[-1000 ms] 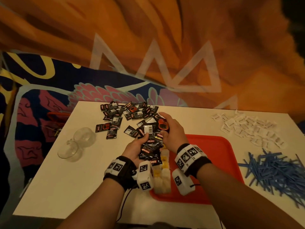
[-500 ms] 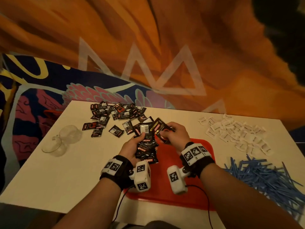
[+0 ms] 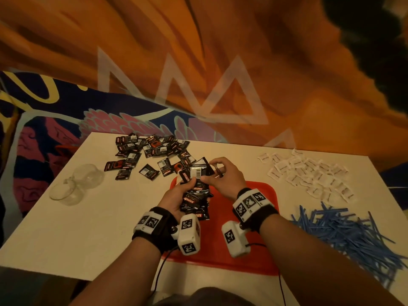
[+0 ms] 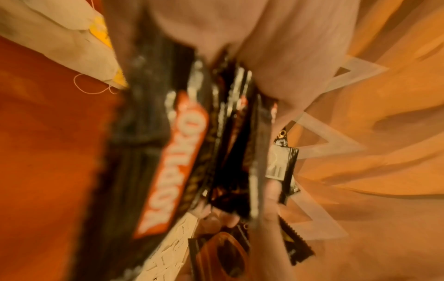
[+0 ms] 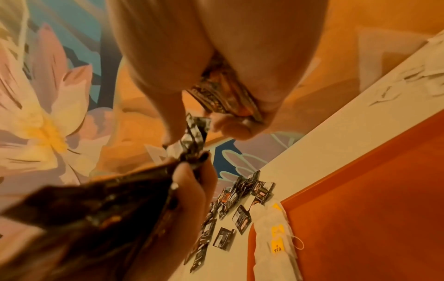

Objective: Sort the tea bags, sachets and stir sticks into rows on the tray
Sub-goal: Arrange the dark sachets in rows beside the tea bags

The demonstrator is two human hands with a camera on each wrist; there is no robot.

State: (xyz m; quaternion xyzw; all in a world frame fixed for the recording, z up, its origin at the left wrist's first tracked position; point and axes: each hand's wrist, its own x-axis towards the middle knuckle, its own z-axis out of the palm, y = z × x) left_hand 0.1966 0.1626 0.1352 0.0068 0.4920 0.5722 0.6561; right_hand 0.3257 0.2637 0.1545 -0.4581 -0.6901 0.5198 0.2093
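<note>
Table (image 3: 66, 228): glass jar (image 3: 75, 184) left, blue sticks (image 3: 344, 230) right.

Both hands have lifted off the table. The left hand (image 3: 176, 195) now clutches the black sachets (image 3: 195, 196); the right hand (image 3: 223, 176) pinches the top one.

My left hand (image 3: 176, 198) is palm up with fingers curled round a stack, my right hand (image 3: 225, 177) just beside it, thumb and fingers pinching.

One red tray (image 3: 262, 257) lies on one white table (image 3: 88, 228), with two clear glass cups (image 3: 75, 184) at the left. The black sachets (image 3: 152, 149), white sachets (image 3: 309, 173) and blue stir sticks (image 3: 344, 230) are too many to count; the white tea bags (image 5: 271, 237) form one row, number unclear.
</note>
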